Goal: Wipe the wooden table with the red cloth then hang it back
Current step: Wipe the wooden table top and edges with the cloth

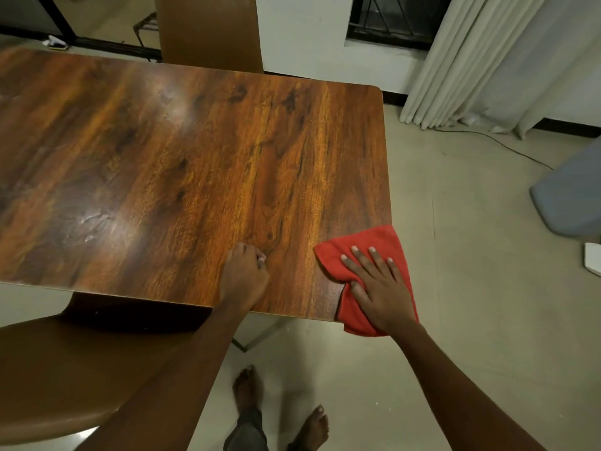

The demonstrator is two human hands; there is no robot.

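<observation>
1. The right grip (377,284) is released and flat: four fingers are spread straight and press down on the red cloth (367,237), with a fold of the cloth bunched up by the thumb.
2. The left grip (244,275) is clenched into a loose fist with nothing in it. It rests on the table (162,141) just left of the cloth, not touching it.
3. The cloth sits on the near right corner of the table, and some of it hangs over the right edge and the near edge.
4. The table top is glossy dark wood grain with a rounded far corner. There are a couple of shiny light patches with faint smears toward the left.
5. There's a brown chair (65,369) tucked under the near side and another one (208,30) at the far side.
6. The floor (471,288) is pale and smooth, with bare feet (247,388) down by the table edge.
7. Further out, a white curtain (487,60) hangs to the floor beside a dark window (390,17), and a thin cable (507,146) runs along the floor below it. At the right edge there's a blurry grey thing (572,196), no idea what it is.
</observation>
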